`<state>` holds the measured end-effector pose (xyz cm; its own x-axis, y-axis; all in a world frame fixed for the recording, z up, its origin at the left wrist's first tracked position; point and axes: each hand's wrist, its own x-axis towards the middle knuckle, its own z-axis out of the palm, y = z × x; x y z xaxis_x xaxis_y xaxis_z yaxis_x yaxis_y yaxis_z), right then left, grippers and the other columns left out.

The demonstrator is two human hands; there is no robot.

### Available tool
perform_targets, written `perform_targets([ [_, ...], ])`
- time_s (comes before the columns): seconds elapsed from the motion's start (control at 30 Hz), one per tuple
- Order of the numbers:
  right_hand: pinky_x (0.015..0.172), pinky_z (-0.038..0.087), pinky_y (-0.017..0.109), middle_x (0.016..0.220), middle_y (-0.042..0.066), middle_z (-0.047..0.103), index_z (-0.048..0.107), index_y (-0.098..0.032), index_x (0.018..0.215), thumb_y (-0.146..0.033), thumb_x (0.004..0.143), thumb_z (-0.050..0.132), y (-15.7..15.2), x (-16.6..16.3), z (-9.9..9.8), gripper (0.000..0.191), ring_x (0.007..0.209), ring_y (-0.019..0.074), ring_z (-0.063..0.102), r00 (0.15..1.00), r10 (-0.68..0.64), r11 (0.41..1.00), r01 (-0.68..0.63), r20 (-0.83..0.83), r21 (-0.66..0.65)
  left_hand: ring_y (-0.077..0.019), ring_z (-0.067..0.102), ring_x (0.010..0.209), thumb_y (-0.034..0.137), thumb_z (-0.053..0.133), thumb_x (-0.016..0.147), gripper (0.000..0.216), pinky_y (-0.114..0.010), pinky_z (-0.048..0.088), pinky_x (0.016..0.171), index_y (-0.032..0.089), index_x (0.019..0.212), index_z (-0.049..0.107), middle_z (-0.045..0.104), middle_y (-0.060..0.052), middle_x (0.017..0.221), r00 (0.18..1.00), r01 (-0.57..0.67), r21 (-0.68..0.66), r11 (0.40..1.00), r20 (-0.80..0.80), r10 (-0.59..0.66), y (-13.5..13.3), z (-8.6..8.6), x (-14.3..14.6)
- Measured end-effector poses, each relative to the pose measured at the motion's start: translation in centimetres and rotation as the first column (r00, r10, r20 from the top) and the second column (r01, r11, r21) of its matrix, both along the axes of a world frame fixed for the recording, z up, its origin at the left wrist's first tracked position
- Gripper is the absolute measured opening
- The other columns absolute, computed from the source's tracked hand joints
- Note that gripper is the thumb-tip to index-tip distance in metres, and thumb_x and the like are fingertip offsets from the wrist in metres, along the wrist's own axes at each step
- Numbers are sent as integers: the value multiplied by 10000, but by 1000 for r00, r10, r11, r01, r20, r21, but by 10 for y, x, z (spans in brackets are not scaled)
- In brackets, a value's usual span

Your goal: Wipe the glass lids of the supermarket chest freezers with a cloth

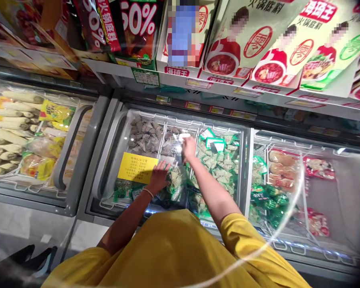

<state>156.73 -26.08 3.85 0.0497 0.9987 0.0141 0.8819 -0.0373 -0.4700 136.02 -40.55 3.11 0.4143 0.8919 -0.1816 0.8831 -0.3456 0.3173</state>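
Observation:
My left hand (pixel 158 178) lies with its fingers spread on the glass lid (pixel 109 188) of the middle chest freezer, beside a yellow paper notice (pixel 134 167). A thin band circles that wrist. Farther forward, my right hand (pixel 189 148) is closed in a fist over the same lid. Something small and white (pixel 184 137) shows at the fist's far side; its kind cannot be made out. Light glares off the glass just left of the fist. Under the lid lie dark triangular wrapped pieces (pixel 146 132) and green-trimmed clear bags (pixel 221 164) of pale wrapped pieces.
A shelf with boxes of hotpot base packets (pixel 239 40) overhangs the freezers. To the left, another freezer holds corn cobs (pixel 10 120) and yellow bags. The right section holds red-and-clear packs (pixel 283 168) and green bags (pixel 271 200). Wire dividers separate the goods.

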Motion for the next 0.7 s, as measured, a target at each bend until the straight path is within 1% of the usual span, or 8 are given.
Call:
perform_targets([
  [0.1,959,473,345,1159,86,673,738,-240,1211,-73,921,533,-28,-49,-4,392,1090,254,557,973,228,973,-229,-27,-19,-379,269,1530,344,796,754,932,-548,282,1217,217,1571,364,312,-152,1658,1000,-9,4,1000,-16,9,-2,1,3],
  [0.2,974,471,353,1144,88,685,757,-253,1172,-86,917,544,-28,-33,0,372,1086,258,565,935,352,934,-354,-39,-52,-374,299,1521,329,771,778,876,-542,318,1202,212,1559,390,338,-152,1647,1000,-16,18,1000,-13,17,-7,3,4],
  [0.33,1014,451,424,1135,131,668,734,-146,1189,-110,921,494,-9,36,5,362,1092,283,556,998,54,998,-54,-17,-24,-354,326,1513,333,738,812,840,-527,332,1203,247,1568,380,351,-124,1645,1000,-28,26,999,14,28,-12,5,2],
  [0.4,1007,450,437,1147,150,650,717,-116,1210,-108,931,471,-16,44,4,372,1091,290,549,998,-56,998,56,-10,-11,-357,316,1518,344,729,822,825,-527,332,1205,246,1567,387,338,-123,1651,999,-29,29,999,21,29,-14,3,0],
  [0.47,998,455,438,1159,152,641,708,-131,1222,-91,933,463,-38,30,1,381,1091,289,547,1000,-17,1000,17,-9,-17,-362,298,1525,361,721,832,813,-524,333,1206,230,1565,394,328,-129,1655,1000,-25,34,999,15,25,-14,0,-1],
  [0.57,989,469,403,1170,89,656,716,-248,1209,-101,925,530,-72,9,-3,370,1083,260,556,984,173,984,-174,-46,-35,-362,267,1537,393,693,860,795,-518,323,1211,209,1570,386,317,-141,1658,1000,-14,39,999,-6,14,-13,-3,-1],
  [0.63,979,472,391,1176,69,663,721,-283,1195,-97,909,559,-79,22,-1,378,1077,253,556,970,236,970,-239,-49,-50,-372,249,1542,401,682,873,797,-524,314,1212,190,1576,371,300,-156,1663,1000,-15,16,1000,-22,15,-12,-3,0],
  [0.7,984,461,420,1175,107,653,719,-228,1197,-78,906,525,-75,56,3,381,1085,274,545,981,191,979,-192,-24,-60,-388,233,1543,377,697,864,819,-522,316,1209,163,1579,359,277,-174,1668,998,-30,-25,999,-49,29,-13,-2,4],
])
